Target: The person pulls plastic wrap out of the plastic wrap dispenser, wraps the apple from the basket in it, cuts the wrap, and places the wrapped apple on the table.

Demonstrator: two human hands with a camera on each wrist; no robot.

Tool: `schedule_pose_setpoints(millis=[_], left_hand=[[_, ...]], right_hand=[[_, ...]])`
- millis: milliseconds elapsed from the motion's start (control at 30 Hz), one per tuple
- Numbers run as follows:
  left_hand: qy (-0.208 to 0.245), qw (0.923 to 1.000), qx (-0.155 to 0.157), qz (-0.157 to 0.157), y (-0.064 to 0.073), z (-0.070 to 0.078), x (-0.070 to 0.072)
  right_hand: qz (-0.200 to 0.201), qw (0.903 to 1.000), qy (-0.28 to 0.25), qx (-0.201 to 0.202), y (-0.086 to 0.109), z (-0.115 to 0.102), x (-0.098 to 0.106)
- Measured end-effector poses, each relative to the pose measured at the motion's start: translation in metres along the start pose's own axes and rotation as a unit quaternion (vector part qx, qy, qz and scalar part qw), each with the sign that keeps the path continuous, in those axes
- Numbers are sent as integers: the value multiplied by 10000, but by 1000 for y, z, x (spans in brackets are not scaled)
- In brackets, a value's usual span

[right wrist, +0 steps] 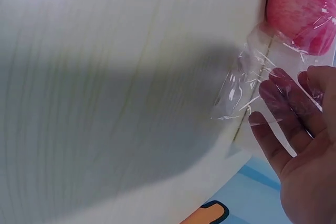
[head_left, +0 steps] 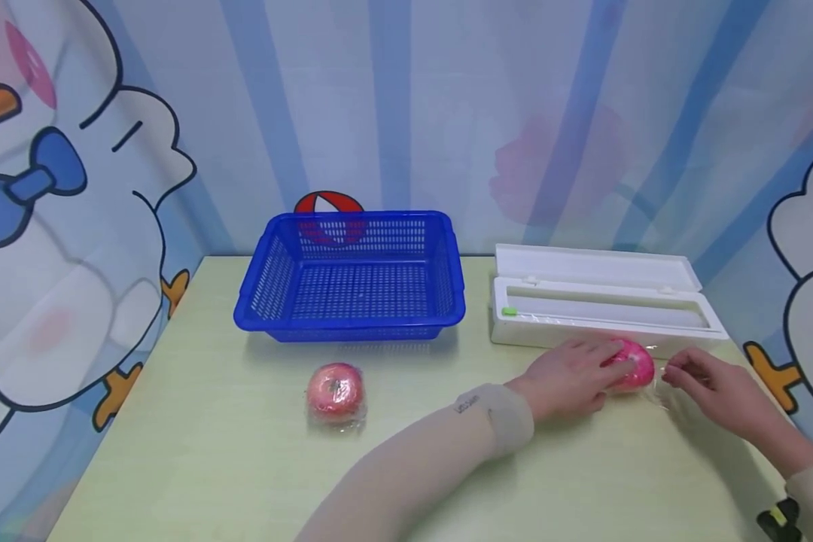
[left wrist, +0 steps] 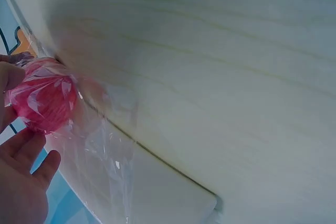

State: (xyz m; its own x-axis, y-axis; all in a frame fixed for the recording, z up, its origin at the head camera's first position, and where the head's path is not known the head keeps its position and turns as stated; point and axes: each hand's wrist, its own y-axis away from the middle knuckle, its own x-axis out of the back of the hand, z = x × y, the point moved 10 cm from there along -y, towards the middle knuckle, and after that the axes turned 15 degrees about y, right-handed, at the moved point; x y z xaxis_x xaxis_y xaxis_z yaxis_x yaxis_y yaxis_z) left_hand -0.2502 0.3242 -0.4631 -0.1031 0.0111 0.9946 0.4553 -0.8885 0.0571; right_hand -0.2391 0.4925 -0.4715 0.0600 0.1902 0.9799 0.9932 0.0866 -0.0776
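Observation:
In the head view my left hand (head_left: 572, 373) holds a red apple (head_left: 635, 366) at the table's right side, just in front of a white cling film dispenser (head_left: 549, 333). Its fingers curve over the apple's left part. Clear cling film (left wrist: 107, 150) covers the apple, gathered into creases, with a loose sheet trailing off it in the left wrist view. My right hand (head_left: 728, 391) is to the right of the apple and pinches the film's loose end between thumb and forefinger. In the right wrist view its other fingers (right wrist: 270, 137) are spread behind the film.
The dispenser's lid (head_left: 596, 267) stands raised, and a green slider (head_left: 509, 311) sits at its left end. A blue plastic basket (head_left: 348, 324) stands at the back left. Another film-wrapped apple (head_left: 336, 393) rests on the table (head_left: 196, 452) before it. A printed curtain hangs behind.

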Motion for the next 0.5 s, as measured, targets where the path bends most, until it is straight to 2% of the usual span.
schedule_pose_setpoints(millis=[133, 267, 400, 500], left_hand=[[-92, 9999, -64, 95, 1, -1, 2], [-115, 9999, -4, 58, 1, -3, 1], [-203, 9998, -20, 75, 1, -3, -1], [-154, 9998, -66, 116, 0, -2, -2]], right_hand=[[148, 9987, 488, 76, -2, 4, 6], [386, 9939, 1023, 137, -4, 5, 17], [905, 9847, 1486, 88, 3, 1, 37], [1592, 9735, 1593, 401, 14, -20, 52]])
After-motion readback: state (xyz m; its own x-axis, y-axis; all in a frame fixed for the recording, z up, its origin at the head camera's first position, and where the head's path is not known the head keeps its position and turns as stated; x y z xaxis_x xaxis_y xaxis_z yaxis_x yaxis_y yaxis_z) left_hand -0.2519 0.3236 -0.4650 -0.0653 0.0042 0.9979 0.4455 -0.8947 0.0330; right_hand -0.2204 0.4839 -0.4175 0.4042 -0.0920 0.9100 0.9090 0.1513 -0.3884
